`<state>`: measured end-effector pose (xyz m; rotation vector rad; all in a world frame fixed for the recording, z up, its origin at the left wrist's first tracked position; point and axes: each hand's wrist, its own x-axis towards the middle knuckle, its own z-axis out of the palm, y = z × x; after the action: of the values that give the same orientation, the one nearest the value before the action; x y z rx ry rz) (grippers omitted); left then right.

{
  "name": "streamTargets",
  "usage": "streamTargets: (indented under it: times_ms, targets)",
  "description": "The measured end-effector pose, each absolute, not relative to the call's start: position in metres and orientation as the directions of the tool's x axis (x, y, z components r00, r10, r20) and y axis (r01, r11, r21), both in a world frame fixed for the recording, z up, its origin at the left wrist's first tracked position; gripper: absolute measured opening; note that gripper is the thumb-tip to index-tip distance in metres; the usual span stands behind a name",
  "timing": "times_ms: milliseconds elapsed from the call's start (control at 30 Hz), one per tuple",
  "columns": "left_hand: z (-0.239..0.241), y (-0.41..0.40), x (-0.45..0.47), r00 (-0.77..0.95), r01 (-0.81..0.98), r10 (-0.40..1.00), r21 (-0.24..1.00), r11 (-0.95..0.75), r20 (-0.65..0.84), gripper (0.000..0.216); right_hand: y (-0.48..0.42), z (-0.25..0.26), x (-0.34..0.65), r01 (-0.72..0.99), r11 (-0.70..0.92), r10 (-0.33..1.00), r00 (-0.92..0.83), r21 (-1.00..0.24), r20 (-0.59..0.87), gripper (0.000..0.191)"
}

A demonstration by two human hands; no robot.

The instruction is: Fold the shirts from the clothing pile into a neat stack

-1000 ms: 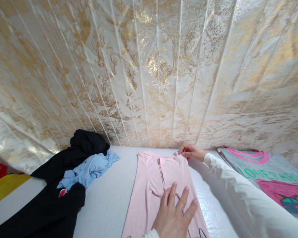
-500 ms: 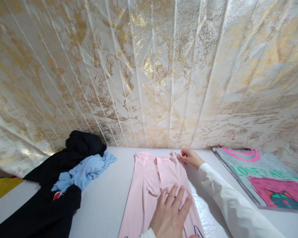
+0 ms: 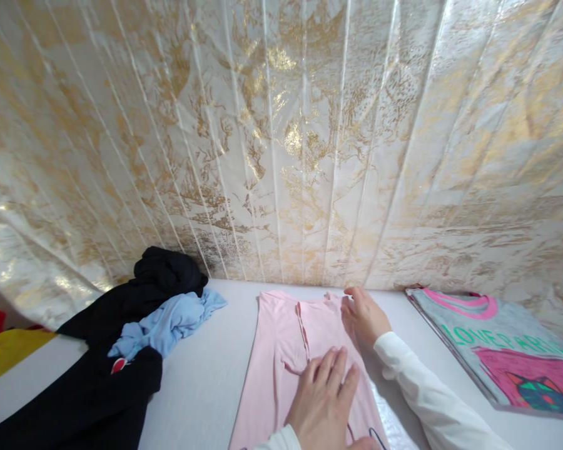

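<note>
A pale pink garment point(image 3: 263, 369) lies spread in front of me, with a narrow strip running down its upper middle and a few wrinkles. My left hand point(image 3: 323, 397) rests flat on its lower middle, fingers stretched out and slightly apart. At the garment's top right corner is my right hand point(image 3: 366, 315), fingers extended and touching the edge, holding nothing that I can see. Dark line markings show low on the garment, partly covered by my left hand.
To the left are a black garment point(image 3: 98, 387), a crumpled light blue cloth point(image 3: 169, 322) and yellow fabric point(image 3: 14, 353). A grey and pink printed shirt point(image 3: 497, 337) lies folded at right. White-gold patterned fabric point(image 3: 281, 137) hangs behind the white surface point(image 3: 192, 387).
My right hand has let go of the pinched top right corner and its fingers have straightened along the edge. My left hand stays flat on the garment. The view has shifted slightly.
</note>
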<state>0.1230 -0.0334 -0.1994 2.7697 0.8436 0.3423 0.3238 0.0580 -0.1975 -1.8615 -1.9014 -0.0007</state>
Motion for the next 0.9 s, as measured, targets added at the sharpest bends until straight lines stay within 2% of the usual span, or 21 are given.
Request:
streamTargets:
  times_ms: [133,233,367,500,567,700,767,900]
  targets:
    - [-0.183,-0.034,0.123,0.698,0.653,0.713,0.358,-0.668,0.057,0.084,0.027,-0.210,0.302,0.940,0.270,0.905,-0.174,-0.210,0.388,0.042]
    - [-0.183,-0.037,0.125,0.656,0.701,0.755,0.348,-0.623,0.029,0.087,0.022,-0.222,0.295,0.934,0.334,0.910,-0.284,-0.129,0.301,0.049]
    - [-0.189,-0.040,0.127,0.648,0.709,0.761,0.347,-0.614,0.022,0.087,0.032,-0.224,0.296,0.964,0.250,0.954,-0.230,-0.090,0.192,0.065]
    - [-0.191,-0.040,0.122,0.652,0.702,0.757,0.352,-0.619,0.030,0.088,0.037,-0.221,0.294,0.973,0.211,0.965,-0.193,-0.088,0.178,0.068]
    - [-0.188,-0.036,0.116,0.688,0.660,0.724,0.372,-0.653,0.051,0.083,0.036,-0.222,0.293,0.972,0.211,0.960,-0.187,-0.100,0.206,0.067]
    - [-0.176,-0.014,0.094,0.714,0.606,0.692,0.402,-0.686,0.103,0.056,0.035,-0.226,0.297,0.958,0.249,0.935,-0.199,-0.145,0.293,0.061]
    - [-0.172,0.005,0.083,0.667,0.645,0.730,0.377,-0.665,0.147,0.049,0.036,-0.227,0.302,0.951,0.242,0.920,-0.163,-0.191,0.356,0.055]
    - [-0.175,0.043,0.066,0.617,0.722,0.768,0.264,-0.639,0.171,0.049,0.037,-0.230,0.308,0.947,0.211,0.901,-0.093,-0.241,0.424,0.049]
